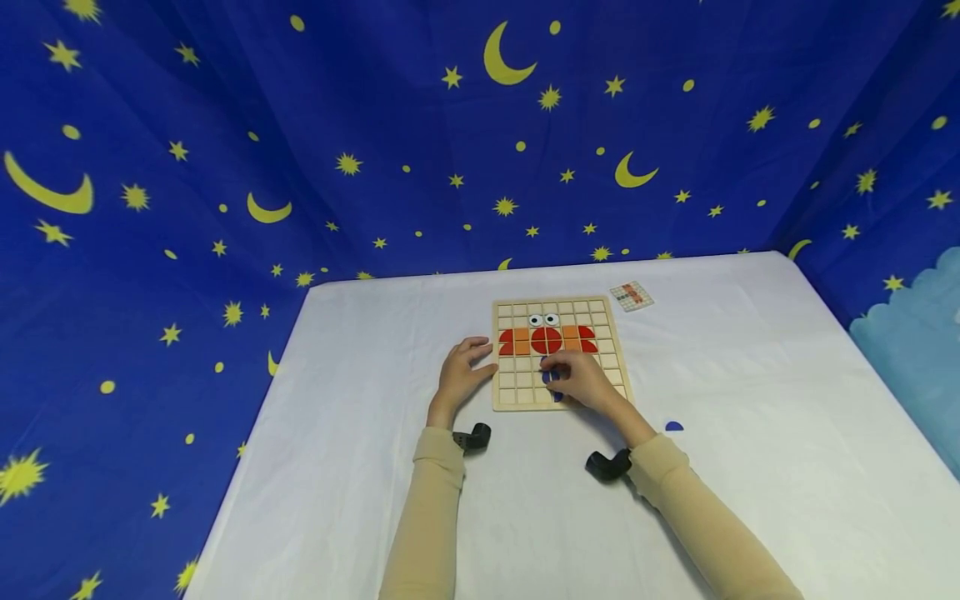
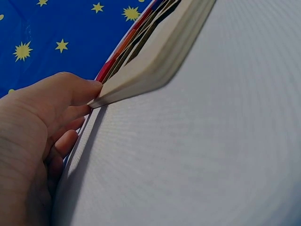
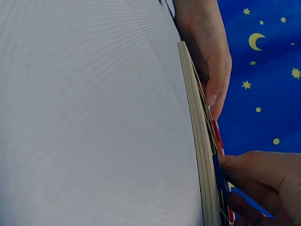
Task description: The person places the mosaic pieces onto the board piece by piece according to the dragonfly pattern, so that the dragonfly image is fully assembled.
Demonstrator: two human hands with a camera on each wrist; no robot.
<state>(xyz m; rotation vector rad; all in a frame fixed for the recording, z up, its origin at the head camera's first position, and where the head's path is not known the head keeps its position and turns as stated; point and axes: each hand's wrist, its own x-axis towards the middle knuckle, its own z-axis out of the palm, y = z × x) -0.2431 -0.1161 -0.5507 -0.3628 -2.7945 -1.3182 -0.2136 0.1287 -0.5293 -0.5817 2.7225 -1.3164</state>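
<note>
A wooden grid board (image 1: pixel 527 408) lies on the table, bearing red tiles (image 1: pixel 540 340), orange tiles (image 1: pixel 522 335) and two eye tiles (image 1: pixel 535 320). My left hand (image 1: pixel 460 375) touches its left edge, fingers spread; the left wrist view has the thumb (image 2: pixel 87 89) against the board's corner. Over the lower middle, my right hand (image 1: pixel 585 381) bends its thumb and fingers around a blue tile (image 1: pixel 547 377). Close up, the thumb tip meets a blue tile (image 3: pixel 217 172) at the board's near side, the fingers partly hiding it. Another blue piece (image 1: pixel 557 397) shows lower down.
A small picture card (image 1: pixel 632 296) with a gridded red design lies beyond the board's upper right corner. One loose blue half-round tile (image 1: pixel 674 426) sits on the white tablecloth (image 1: pixel 750 375), right of the right wrist. A blue starry curtain (image 1: pixel 420 167) stands behind the table.
</note>
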